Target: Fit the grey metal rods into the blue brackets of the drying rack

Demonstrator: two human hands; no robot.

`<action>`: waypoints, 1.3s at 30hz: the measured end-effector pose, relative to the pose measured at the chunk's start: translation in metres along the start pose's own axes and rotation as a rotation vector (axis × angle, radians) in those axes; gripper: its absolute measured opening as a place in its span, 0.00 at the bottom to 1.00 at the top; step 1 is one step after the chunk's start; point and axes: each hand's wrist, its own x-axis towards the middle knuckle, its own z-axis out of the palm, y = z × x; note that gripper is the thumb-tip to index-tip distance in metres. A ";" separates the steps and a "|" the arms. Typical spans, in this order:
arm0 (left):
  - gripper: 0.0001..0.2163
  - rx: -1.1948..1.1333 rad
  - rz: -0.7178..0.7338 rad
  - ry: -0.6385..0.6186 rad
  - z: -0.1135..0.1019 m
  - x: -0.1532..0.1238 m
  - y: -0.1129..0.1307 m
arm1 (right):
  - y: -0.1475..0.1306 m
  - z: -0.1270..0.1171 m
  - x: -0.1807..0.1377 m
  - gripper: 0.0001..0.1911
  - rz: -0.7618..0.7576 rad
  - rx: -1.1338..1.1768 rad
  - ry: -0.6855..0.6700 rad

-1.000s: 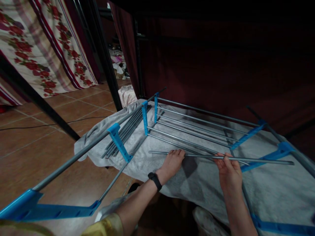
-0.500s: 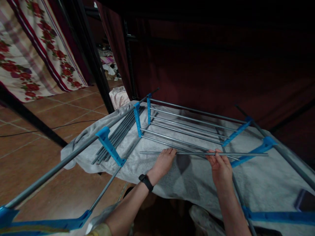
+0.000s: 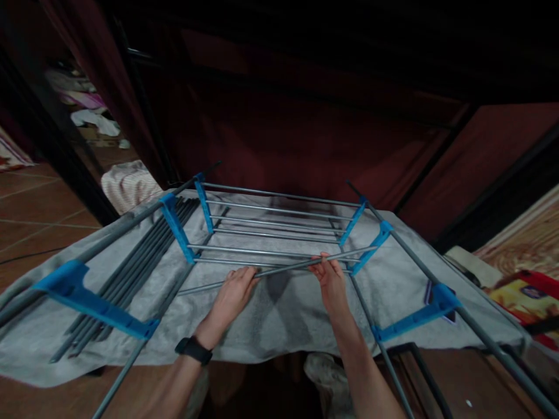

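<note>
a loose grey rod (image 3: 283,269) is held slantwise above the grey blanket (image 3: 279,331), nearer its front edge than its back. the left hand (image 3: 236,289) has its fingers closed over the rod towards one end; the right hand (image 3: 329,276) pinches it farther along, fingertips shut on it. gripping at two spread points probably keeps the length steady and its tilt in check. its right end overlaps a blue bracket (image 3: 371,247); whether they touch, i cannot tell. the blue brackets seem spaced along the side rails (image 3: 414,256) to hold the fitted rods (image 3: 279,224) apart. a bundle of rods (image 3: 137,265) lies side by side towards the blanket's left end, perhaps for easy reach. past the blanket's right edge, a red and yellow packet (image 3: 530,294) carries a label too blurred to read; the black wristband (image 3: 193,350) shows no legible marking.
</note>
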 end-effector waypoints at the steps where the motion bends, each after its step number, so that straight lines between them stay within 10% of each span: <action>1: 0.08 0.024 -0.003 -0.001 -0.001 0.000 -0.001 | 0.000 0.000 0.000 0.19 0.001 0.006 0.006; 39: 0.13 0.103 0.022 -0.034 0.006 0.003 -0.003 | 0.009 -0.006 0.015 0.14 0.033 0.025 0.077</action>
